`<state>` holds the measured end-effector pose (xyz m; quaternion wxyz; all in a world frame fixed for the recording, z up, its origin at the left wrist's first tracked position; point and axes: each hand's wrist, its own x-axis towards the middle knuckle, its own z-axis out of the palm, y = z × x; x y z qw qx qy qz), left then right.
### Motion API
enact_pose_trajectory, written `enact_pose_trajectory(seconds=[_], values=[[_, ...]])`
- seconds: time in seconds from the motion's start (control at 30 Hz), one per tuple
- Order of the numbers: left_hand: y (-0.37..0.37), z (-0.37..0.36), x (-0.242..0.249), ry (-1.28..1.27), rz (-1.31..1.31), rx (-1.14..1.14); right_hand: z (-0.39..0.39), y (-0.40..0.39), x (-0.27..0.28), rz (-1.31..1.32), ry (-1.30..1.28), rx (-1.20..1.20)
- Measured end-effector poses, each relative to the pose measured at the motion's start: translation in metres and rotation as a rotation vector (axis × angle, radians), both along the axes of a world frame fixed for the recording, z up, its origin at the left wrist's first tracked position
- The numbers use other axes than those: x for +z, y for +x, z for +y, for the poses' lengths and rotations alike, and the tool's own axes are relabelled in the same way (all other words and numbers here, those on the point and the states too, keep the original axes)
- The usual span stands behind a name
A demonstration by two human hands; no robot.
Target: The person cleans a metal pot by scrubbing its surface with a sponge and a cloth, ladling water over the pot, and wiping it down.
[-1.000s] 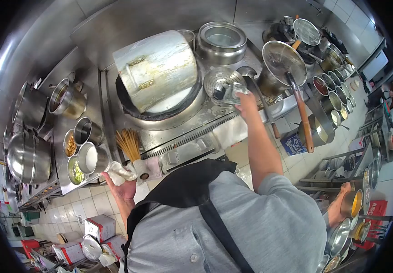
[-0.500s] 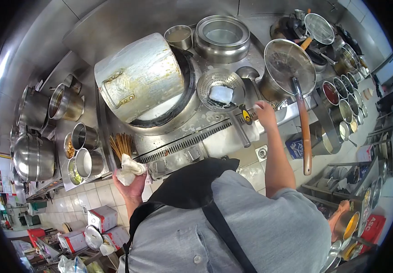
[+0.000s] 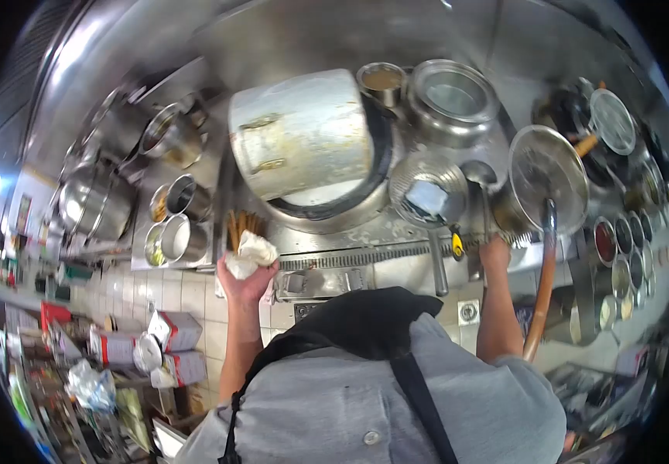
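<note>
My left hand (image 3: pixel 248 288) is closed around a crumpled white cloth (image 3: pixel 255 251), just in front of a bundle of thin bamboo sticks (image 3: pixel 243 224). My right hand (image 3: pixel 495 254) has its fingers curled at the lower end of the handle of a metal ladle (image 3: pixel 480 173), by the stove's front edge. Left of the ladle rests a perforated strainer (image 3: pixel 404 174) with a white block (image 3: pixel 427 198) on it. A yellow-and-black handle (image 3: pixel 456 244) lies against the strainer. The fingertips of my right hand are partly hidden.
A large, tilted aluminium pot (image 3: pixel 303 131) lies over a wok on the burner. Behind stand a lidless steel pot (image 3: pixel 454 97) and a small pot of brown liquid (image 3: pixel 382 80). A long-handled mesh strainer (image 3: pixel 549 174) is at right, beside several seasoning containers (image 3: pixel 605 241). Steel pots (image 3: pixel 183 240) line the left.
The camera view has shifted, so the stove appears lower and farther right. My right hand has come down onto the end of the ladle's handle. My left hand keeps the cloth.
</note>
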<state>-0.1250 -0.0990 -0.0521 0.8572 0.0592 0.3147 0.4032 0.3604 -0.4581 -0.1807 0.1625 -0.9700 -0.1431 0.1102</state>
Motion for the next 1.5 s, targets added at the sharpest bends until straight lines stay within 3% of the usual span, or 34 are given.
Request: enact_pose_trajectory(seconds=[0.07, 0.17, 0.27, 0.4, 0.47, 0.57, 0.6, 0.67, 0.77, 0.9, 1.07, 1.23, 1.5], values=[[0.002, 0.02, 0.012, 0.101, 0.046, 0.045, -0.008, 0.005, -0.037, -0.218, 0.133, 0.103], [0.013, 0.064, 0.031, 0.419, 0.206, 0.093, -0.005, 0.003, -0.018, -0.101, 0.153, 0.111], [0.034, 0.118, 0.051, 0.511, 0.256, 0.095, -0.004, 0.005, -0.022, -0.123, 0.246, 0.105], [0.062, 0.186, 0.037, 0.739, 0.423, -0.013, 0.005, -0.007, 0.024, -0.077, 0.535, 0.151], [0.089, 0.178, 0.043, 0.831, 0.524, -0.059, 0.017, -0.014, 0.069, -0.027, 0.653, 0.177], [0.104, 0.109, 0.102, 1.04, 0.761, -0.266, 0.03, -0.014, 0.116, 0.182, 0.908, 0.18], [0.096, 0.128, 0.08, 1.002, 0.586, -0.326, 0.029, -0.021, 0.135, 0.314, 1.009, 0.155], [0.093, 0.126, 0.092, 1.077, 0.458, -0.445, 0.03, -0.065, 0.187, 0.751, 1.269, 0.076], [0.089, 0.131, 0.092, 1.05, 0.379, -0.531, 0.031, -0.1, 0.19, 0.861, 1.189, -0.05], [0.1, 0.142, 0.094, 1.1, 0.495, -0.496, 0.033, -0.127, 0.176, 0.941, 1.09, 0.023], [0.136, 0.172, 0.126, 1.148, 0.539, -0.421, 0.055, -0.154, 0.177, 1.064, 1.157, 0.025], [0.168, 0.225, 0.149, 1.089, 0.545, -0.501, 0.085, -0.164, 0.164, 1.073, 1.128, 0.054], [0.191, 0.225, 0.202, 1.109, 0.764, -0.639, 0.139, -0.164, 0.138, 1.023, 1.049, 0.058]])
